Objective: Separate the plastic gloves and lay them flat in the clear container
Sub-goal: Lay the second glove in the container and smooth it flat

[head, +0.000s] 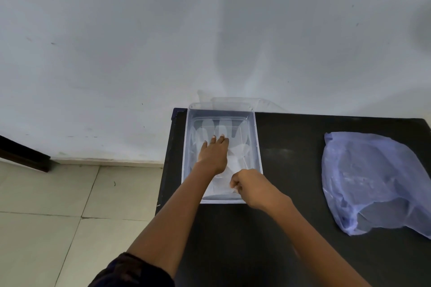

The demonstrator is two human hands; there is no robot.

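Note:
A clear rectangular container point(256, 144) stands at the left end of a black table. Thin see-through plastic gloves point(238, 130) lie inside it, fingers pointing to the far wall. My left hand point(213, 154) rests palm down on the gloves in the middle of the container, fingers spread a little. My right hand point(250, 187) is at the container's near right corner, fingers pinched on the cuff edge of a glove point(227, 187).
A crumpled pale blue plastic bag point(373, 182) lies on the right of the black table point(291, 147). The table's left edge runs just beside the container, with tiled floor point(58, 216) below. A white wall stands right behind.

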